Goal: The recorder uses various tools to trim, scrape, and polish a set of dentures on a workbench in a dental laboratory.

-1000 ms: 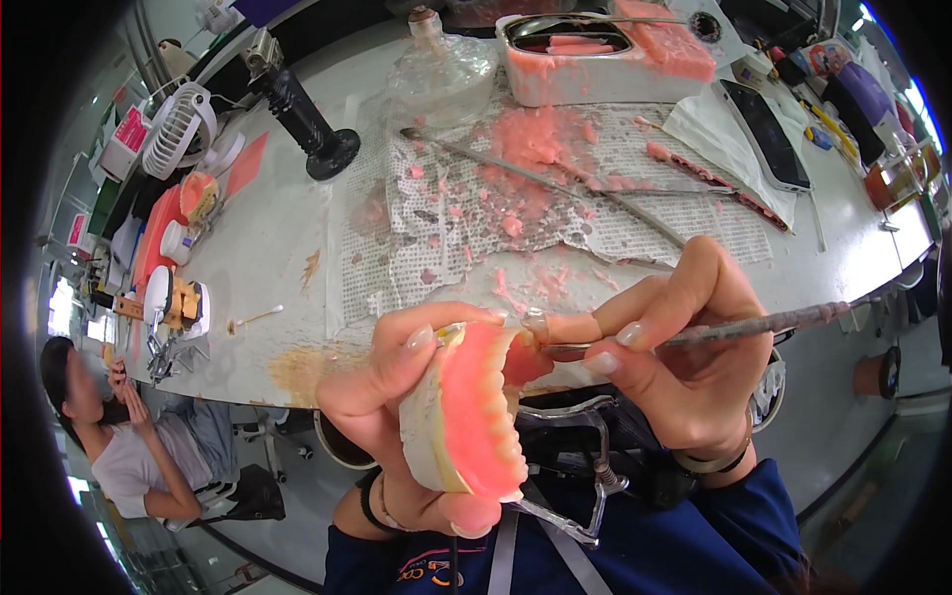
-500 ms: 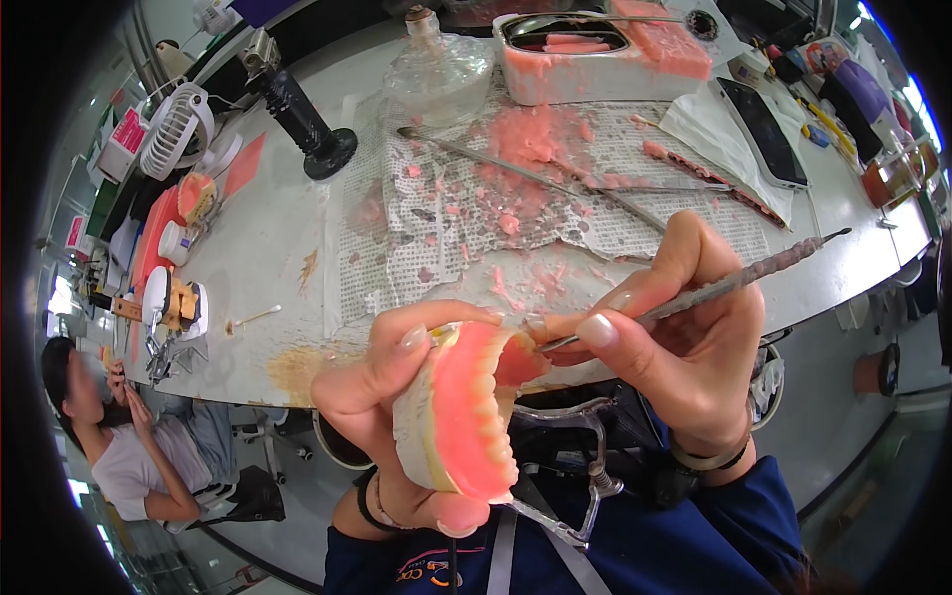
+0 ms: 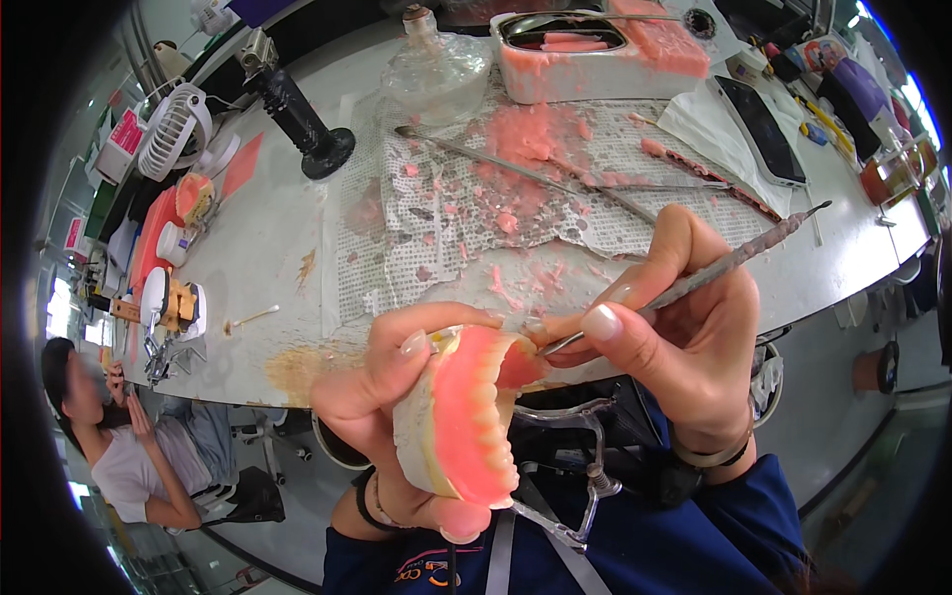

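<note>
My left hand point(image 3: 372, 392) is wrapped round a dental model point(image 3: 421, 436) with pink wax gums point(image 3: 466, 421) and a row of cream-coloured teeth point(image 3: 488, 397). A metal articulator frame point(image 3: 597, 451) extends from the model toward my lap. In my right hand point(image 3: 694, 347) I grip a wax-smeared carving tool point(image 3: 729, 263) like a pen. Its lower tip meets the pink wax on the inner side of the arch, by the back teeth; the exact contact is partly hidden by my fingers. The tool's other end points up to the right.
Beyond my hands, wax-spattered newspaper point(image 3: 436, 218) bears a long metal spatula point(image 3: 516, 171) and a wax-coated knife point(image 3: 704, 178). A white wax pot point(image 3: 555, 87), glass burner bottle point(image 3: 436, 74), black torch point(image 3: 302, 119) and phone point(image 3: 762, 134) stand or lie around it. Another person point(image 3: 149, 446) sits at left.
My right hand and the carving tool have shifted slightly left, the tool's upper end also rising a little. My left hand keeps the model almost unmoved.
</note>
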Demonstrator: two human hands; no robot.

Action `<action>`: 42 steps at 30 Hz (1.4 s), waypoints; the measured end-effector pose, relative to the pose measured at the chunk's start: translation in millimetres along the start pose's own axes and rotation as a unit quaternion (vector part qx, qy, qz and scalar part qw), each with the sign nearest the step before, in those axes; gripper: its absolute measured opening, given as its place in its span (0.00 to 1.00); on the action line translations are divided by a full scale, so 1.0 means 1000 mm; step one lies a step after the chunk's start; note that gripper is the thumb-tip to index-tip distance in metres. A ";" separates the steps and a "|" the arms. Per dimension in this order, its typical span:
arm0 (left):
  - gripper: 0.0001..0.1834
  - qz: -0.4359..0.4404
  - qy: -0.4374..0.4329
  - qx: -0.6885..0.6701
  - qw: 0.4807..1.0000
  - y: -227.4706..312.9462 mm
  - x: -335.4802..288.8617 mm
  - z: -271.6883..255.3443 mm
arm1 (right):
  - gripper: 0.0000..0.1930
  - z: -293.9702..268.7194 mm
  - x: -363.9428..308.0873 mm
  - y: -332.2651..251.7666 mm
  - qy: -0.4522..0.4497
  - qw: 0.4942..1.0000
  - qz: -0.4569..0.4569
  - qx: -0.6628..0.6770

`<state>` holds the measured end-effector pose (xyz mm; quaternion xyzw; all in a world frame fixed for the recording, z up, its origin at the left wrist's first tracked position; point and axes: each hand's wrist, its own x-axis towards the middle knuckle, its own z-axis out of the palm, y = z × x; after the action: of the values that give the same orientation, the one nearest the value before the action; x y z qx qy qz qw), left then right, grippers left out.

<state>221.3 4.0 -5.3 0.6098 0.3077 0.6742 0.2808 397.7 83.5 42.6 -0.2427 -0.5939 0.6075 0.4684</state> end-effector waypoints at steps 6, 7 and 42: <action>0.50 -0.002 0.003 0.003 1.000 0.000 -0.002 -0.001 | 0.13 -0.002 0.000 0.002 -0.001 0.999 -0.052 0.011; 0.50 0.005 0.005 0.026 1.000 0.000 -0.001 -0.001 | 0.13 -0.003 0.000 0.003 0.002 0.999 -0.039 -0.007; 0.51 0.011 -0.003 0.052 0.999 0.002 0.000 -0.001 | 0.13 -0.009 -0.008 0.003 -0.070 0.985 -0.109 -0.112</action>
<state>220.7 2.3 -3.6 0.6290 0.3348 0.6586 0.2419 407.8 81.2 35.6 -0.1845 -0.7125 0.4979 0.4587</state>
